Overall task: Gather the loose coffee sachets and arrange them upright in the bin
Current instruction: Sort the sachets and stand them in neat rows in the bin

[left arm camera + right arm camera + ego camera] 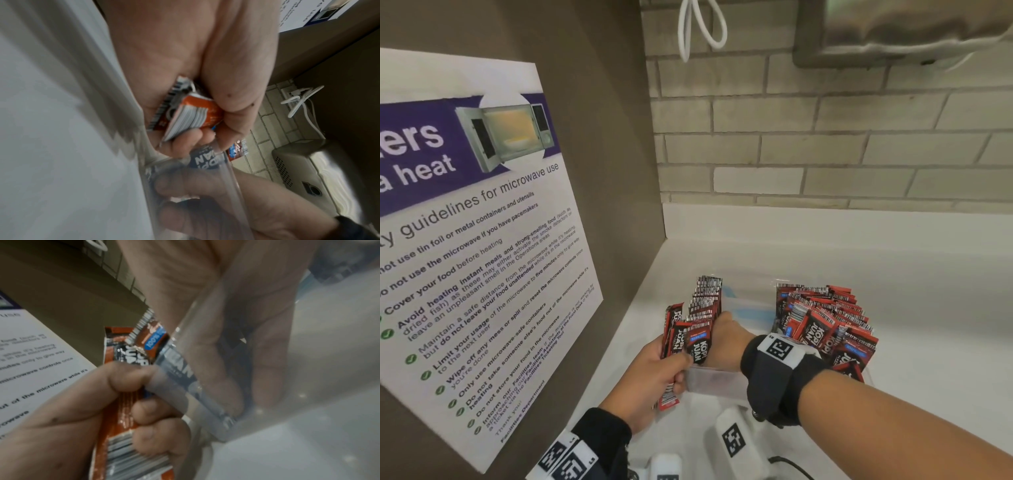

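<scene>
While L hand [654, 373] grips sachets [674, 337], R hand [726, 337] fingers, straight, press bin [717, 382] stack.

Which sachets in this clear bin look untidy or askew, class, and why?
The red and black coffee sachets on the right side of the clear plastic bin lie heaped and tilted at mixed angles, not upright. The stack on the left stands neater, steadied by the right hand.
</scene>
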`<state>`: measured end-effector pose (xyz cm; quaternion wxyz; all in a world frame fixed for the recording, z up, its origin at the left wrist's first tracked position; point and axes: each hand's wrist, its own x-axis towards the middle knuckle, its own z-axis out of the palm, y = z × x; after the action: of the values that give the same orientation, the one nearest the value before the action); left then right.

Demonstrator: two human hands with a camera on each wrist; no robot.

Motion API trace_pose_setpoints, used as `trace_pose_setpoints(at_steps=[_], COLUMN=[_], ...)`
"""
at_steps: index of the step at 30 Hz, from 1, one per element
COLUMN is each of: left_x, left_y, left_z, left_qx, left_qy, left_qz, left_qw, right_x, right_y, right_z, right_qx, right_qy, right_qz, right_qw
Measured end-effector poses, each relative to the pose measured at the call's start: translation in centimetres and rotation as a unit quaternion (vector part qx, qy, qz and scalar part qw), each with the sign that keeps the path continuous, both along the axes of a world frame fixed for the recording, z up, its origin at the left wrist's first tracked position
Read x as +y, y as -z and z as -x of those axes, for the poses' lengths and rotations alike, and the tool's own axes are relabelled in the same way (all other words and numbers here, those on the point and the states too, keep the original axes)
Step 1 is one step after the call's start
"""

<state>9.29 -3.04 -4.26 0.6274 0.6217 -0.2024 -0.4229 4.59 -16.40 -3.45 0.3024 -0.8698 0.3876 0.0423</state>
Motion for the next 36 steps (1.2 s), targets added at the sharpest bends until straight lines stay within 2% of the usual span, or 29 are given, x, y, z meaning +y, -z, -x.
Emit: trace_pose_setpoints(at_steps=[5,10,13,16,21,26,28,30,32,34,36], left_x=[0.1,-0.2,-0.5,-0.5,0.3,0.8,0.9,1.2,1.4,1.4,1.2], left_y=[-0.2,-0.9,-1.1,-1.4,-2.1,-2.4,-2.7,-3.3,-4.0,-4.8,-5.5], left_z=[0.0,0.3,0.2,-0.1,-0.4,-0.6,-0.7,-0.6,-0.4,0.0,0.6], left_qx=[-0.016,-0.118,-0.143,-0.142,-0.126,-0.069,-0.023,0.018,0.045,0.057,0.058], left_qy=[0.005,-0.02,-0.035,-0.038,-0.015,-0.067,-0.101,-0.108,-0.098,-0.087,-0.073], left_qz=[-0.002,0.012,0.033,0.044,0.057,0.071,0.101,0.134,0.16,0.169,0.17], left_qw=[1.0,0.993,0.989,0.988,0.99,0.993,0.99,0.985,0.981,0.98,0.981], right_x=[0.1,-0.2,-0.3,-0.4,-0.6,-1.1,-1.1,-1.4,-1.5,-1.0,0.3], right_y=[0.0,-0.5,-1.1,-2.0,-3.4,-4.2,-4.9,-5.4,-6.2,-7.3,-8.1], right_z=[0.2,0.3,0.8,1.7,3.2,3.7,4.3,4.8,5.2,5.5,5.5], right_qx=[-0.003,0.015,0.038,0.047,0.015,-0.008,-0.017,-0.051,-0.123,-0.236,-0.333], right_qy=[0.004,-0.02,-0.043,-0.076,-0.1,-0.09,-0.085,-0.076,-0.062,-0.055,-0.059], right_qz=[-0.009,-0.039,-0.051,-0.066,-0.095,-0.158,-0.145,-0.12,-0.096,-0.051,-0.079], right_qw=[1.0,0.999,0.997,0.994,0.99,0.983,0.986,0.989,0.986,0.969,0.938])
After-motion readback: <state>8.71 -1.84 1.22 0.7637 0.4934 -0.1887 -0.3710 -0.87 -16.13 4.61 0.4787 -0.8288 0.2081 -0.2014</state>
